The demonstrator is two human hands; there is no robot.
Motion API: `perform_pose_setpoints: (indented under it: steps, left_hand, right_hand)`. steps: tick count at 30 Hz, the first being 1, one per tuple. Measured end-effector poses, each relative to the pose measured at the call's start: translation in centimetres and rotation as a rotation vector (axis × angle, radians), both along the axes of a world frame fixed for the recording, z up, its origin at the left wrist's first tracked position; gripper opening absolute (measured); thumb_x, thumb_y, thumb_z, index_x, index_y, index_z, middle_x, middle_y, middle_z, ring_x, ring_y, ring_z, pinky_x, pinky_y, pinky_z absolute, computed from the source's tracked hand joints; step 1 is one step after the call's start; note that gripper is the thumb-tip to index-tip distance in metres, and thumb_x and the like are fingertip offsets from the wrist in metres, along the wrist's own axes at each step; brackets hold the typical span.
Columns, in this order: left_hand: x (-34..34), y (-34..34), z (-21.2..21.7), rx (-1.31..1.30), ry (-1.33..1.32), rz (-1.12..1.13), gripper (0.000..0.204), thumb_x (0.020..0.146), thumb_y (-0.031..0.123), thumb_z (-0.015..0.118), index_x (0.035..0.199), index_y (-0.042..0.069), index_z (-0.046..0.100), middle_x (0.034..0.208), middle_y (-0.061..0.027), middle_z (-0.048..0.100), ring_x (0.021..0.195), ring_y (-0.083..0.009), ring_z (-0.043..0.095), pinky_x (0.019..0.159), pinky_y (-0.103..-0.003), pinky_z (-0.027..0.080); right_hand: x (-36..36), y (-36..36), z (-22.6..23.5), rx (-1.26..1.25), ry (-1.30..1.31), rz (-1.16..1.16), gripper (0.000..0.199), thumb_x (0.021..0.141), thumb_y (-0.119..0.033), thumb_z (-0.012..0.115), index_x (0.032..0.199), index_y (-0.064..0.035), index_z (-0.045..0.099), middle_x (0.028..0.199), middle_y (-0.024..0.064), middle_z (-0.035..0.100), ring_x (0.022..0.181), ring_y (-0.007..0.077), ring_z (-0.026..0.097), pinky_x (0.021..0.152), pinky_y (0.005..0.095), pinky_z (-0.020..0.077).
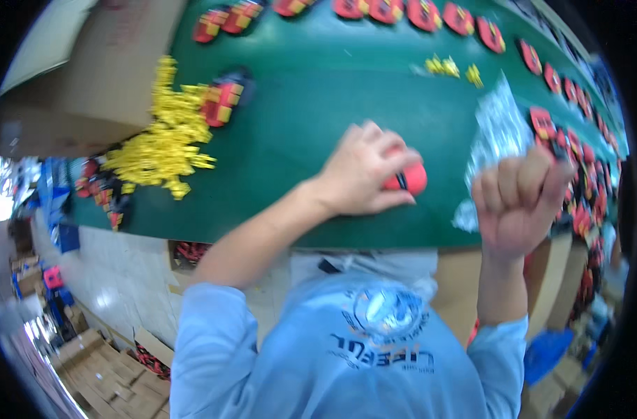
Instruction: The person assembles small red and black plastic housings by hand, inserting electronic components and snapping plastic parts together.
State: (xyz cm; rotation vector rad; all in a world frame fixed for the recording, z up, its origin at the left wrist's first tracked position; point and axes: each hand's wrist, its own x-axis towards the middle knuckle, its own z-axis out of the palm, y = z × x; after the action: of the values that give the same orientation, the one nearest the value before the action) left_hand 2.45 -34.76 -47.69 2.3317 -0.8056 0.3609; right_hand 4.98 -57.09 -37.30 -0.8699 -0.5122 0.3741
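My left hand [366, 171] is wrapped over a rounded red piece with a black band [413, 179], holding it on the green table. The fingers cover most of the piece. Off to the right, my right hand [517, 202] is raised near the table edge with its fingers curled in. Whatever it may hold is hidden. Just behind it lies a pile of clear plastic bags [496, 129].
A heap of small yellow pieces [161, 140] spills beside a cardboard box [88, 84] at the left. Red-and-black oval items [423, 14] line the table's far side. More red-and-black items [584, 174] are piled at the right. Few yellow pieces [442, 67] lie farther back.
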Motion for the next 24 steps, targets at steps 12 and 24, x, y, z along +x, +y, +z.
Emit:
perform_pose_setpoints:
  steps: [12, 24]
  left_hand:
    - [1.2, 25.1, 40.8, 0.385, -0.641, 0.933, 0.031, 0.094, 0.024, 0.072, 0.113, 0.0, 0.071, 0.102, -0.0182, 0.072, 0.096, -0.0257, 0.072, 0.088, -0.035, 0.055]
    - [17.7, 22.2, 6.2, 0.495, 0.476, 1.121, 0.108, 0.067, 0.094, 0.062, 0.142, 0.017, 0.06, 0.147, -0.0275, 0.051, 0.138, -0.0466, 0.047, 0.114, -0.054, 0.039]
  right_hand:
    - [-1.5, -0.1, -7.3, -0.176, 0.048, -0.096, 0.05, 0.112, -0.038, 0.046, 0.073, -0.0067, 0.043, 0.062, -0.0006, 0.034, 0.052, 0.0085, 0.028, 0.047, 0.0273, 0.0221]
    - [-4.6, -5.8, -12.3, -0.578, -0.063, -0.337, 0.05, 0.108, -0.03, 0.053, 0.066, -0.0037, 0.05, 0.062, 0.0043, 0.05, 0.056, 0.0131, 0.042, 0.053, 0.0312, 0.0299]
